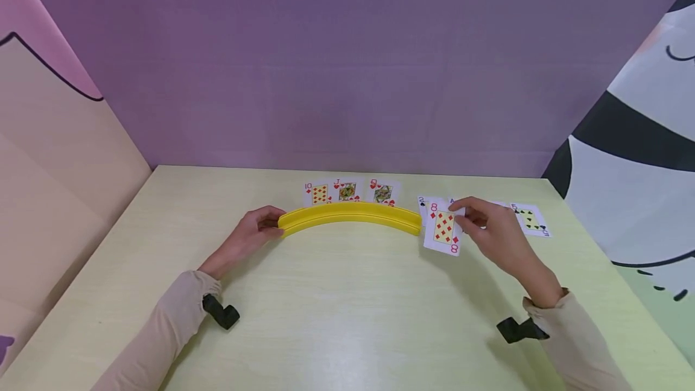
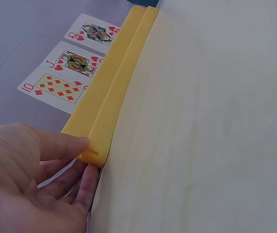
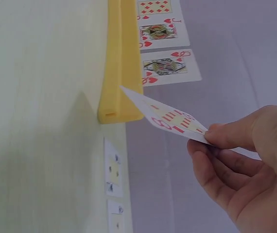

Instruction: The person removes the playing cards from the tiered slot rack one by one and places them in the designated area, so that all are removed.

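Observation:
A curved yellow card holder (image 1: 350, 212) lies across the table. The ten of diamonds (image 1: 319, 193), the jack of hearts (image 1: 347, 189) and the queen of hearts (image 1: 383, 192) stand upright in it, their lower edges hidden. My left hand (image 1: 255, 229) grips the holder's left end, thumb on the front and fingers behind and below, as the left wrist view shows. Between thumb and fingertips my right hand (image 1: 491, 231) pinches the eight of diamonds (image 1: 444, 228) by its upper right edge. That card is tilted, off the table, just beside the holder's right end.
Behind the right hand, several cards lie face up on the table (image 1: 326, 306), among them a two of spades (image 1: 423, 205) and another spade card (image 1: 531, 220) farther right; the hand and the eight partly cover them. A purple wall (image 1: 347, 65) rises behind the table.

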Available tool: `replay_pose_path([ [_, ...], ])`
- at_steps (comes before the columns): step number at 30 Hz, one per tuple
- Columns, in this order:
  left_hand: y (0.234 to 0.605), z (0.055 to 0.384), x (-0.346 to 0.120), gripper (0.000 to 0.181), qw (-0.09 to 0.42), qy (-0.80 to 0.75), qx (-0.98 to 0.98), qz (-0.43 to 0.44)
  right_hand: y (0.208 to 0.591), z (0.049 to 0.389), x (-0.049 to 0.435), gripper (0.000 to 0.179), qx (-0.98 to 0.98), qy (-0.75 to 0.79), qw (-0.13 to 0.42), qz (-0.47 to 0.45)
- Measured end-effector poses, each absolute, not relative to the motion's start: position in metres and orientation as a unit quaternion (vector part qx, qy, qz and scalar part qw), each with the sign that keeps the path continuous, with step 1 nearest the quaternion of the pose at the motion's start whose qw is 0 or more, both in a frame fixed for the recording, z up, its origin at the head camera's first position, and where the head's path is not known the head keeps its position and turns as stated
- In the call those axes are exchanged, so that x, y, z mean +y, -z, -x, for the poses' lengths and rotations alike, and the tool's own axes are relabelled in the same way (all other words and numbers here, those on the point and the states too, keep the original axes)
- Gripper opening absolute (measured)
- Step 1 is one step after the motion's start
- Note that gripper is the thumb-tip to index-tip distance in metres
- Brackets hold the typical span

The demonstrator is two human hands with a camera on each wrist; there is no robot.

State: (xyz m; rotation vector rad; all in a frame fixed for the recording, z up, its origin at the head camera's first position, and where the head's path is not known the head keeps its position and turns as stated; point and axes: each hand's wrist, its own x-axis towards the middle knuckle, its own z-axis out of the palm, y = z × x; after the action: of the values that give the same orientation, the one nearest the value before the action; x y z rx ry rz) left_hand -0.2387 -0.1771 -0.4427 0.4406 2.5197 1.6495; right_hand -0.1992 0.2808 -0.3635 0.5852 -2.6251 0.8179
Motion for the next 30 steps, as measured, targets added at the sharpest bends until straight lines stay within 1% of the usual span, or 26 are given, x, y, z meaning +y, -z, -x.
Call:
replay_pose_path([
  [10, 0.441, 0.237, -0.178, 0.035, 0.051, -0.546, 0.823, -0.15, 0.388, 0.213, 0.288, 0.02, -0.936, -0.287, 0.084, -0.183],
  [17, 0.441, 0.238, -0.177, 0.034, 0.052, -0.545, 0.823, -0.148, 0.399, 0.218, 0.289, 0.017, -0.943, -0.267, 0.037, -0.198],
  [21, 0.441, 0.238, -0.176, 0.034, 0.053, -0.543, 0.825, -0.143, 0.404, 0.218, 0.29, 0.02, -0.944, -0.256, 0.009, -0.207],
  [30, 0.441, 0.239, -0.178, 0.035, 0.052, -0.544, 0.825, -0.142, 0.409, 0.22, 0.287, 0.021, -0.951, -0.237, -0.014, -0.199],
])
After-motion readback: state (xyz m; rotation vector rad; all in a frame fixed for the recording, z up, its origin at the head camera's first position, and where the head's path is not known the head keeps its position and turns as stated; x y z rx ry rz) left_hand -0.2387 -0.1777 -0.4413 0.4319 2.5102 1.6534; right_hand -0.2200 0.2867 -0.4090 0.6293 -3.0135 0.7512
